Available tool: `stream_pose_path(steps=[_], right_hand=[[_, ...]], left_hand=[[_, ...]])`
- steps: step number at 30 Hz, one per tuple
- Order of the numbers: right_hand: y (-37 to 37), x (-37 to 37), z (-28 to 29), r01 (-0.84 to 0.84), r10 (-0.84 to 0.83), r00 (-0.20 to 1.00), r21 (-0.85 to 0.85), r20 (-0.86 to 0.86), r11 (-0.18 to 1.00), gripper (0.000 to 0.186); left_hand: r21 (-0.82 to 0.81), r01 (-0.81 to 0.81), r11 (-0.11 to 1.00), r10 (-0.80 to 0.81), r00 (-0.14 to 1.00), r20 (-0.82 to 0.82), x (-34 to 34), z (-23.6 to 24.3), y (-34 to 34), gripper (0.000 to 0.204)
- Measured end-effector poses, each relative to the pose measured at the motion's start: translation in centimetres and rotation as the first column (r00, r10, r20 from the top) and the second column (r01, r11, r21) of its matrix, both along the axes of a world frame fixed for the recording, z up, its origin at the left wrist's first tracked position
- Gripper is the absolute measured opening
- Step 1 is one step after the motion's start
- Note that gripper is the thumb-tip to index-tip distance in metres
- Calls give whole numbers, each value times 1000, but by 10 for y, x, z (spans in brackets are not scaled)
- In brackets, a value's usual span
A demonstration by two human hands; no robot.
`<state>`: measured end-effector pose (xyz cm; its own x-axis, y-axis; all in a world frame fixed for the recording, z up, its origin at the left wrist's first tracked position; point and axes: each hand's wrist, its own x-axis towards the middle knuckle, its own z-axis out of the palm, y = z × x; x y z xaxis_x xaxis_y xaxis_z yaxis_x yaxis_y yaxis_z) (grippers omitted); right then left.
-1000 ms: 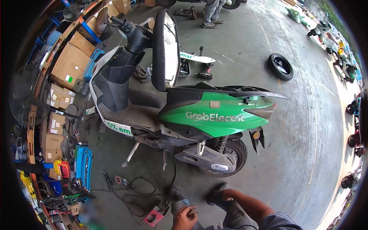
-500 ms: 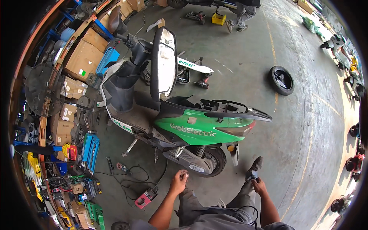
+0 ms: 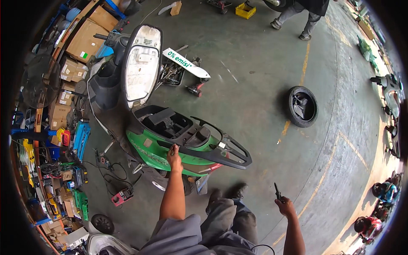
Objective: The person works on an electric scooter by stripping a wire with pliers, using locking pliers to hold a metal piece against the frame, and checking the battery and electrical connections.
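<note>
Green scooter [image 3: 146, 153] with its seat [image 3: 142, 70] raised stands left of centre on a workshop floor [image 3: 255, 97], its tail pointing right. At far left, shelving crowded with goods runs beside cardboard boxes [image 3: 86, 40] and a blue case [image 3: 81, 139]; nearer the scooter, a red device [image 3: 122, 197] with a dark cable lies on the ground. A worker's left hand [image 3: 173, 158] is at the upper edge of the green side panel, beside the open compartment, its fingers curled; whether it grips anything cannot be told. Beyond, a white panel [image 3: 186, 63] lies near a red-and-black power tool [image 3: 195, 89], with a yellow crate [image 3: 245, 11] farther back. To the right, well apart from the scooter, the right hand [image 3: 285, 207] is closed around a dark slender tool [image 3: 276, 189], tip up. A tyre [image 3: 293, 111] lies flat beyond it, a second person [image 3: 312, 20] walks behind, and parked scooters [image 3: 366, 227] line the far right.
</note>
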<state>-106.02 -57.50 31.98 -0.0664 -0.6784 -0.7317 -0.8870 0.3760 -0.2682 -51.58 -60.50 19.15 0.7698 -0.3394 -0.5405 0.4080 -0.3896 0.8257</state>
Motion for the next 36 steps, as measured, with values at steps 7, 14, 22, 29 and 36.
stream_pose_path(steps=[7, 14, 22, 29, 36], right_hand=[[-181, 36, -62, -123, 125, 992, 72, -31, 990, 47], [-360, 253, -121, -491, 526, 847, 272, -73, 828, 59], [-498, 535, -277, -733, 763, 645, 255, -34, 631, 52], [-588, 754, -453, -820, 807, 570, -153, -152, 551, 39], [-611, 872, -563, -803, 830, 545, -357, -118, 477, 54]], left_hand=[[577, -71, 814, -54, 979, 197, -46, -23, -53, 34], [684, -213, 698, -114, 910, 399, -65, -29, -67, 29], [622, -337, 707, -101, 823, 560, -69, -23, -64, 22], [788, -309, 533, -155, 880, 449, -84, -11, -56, 28], [985, -106, 139, -365, 919, 150, -98, 8, -39, 27]])
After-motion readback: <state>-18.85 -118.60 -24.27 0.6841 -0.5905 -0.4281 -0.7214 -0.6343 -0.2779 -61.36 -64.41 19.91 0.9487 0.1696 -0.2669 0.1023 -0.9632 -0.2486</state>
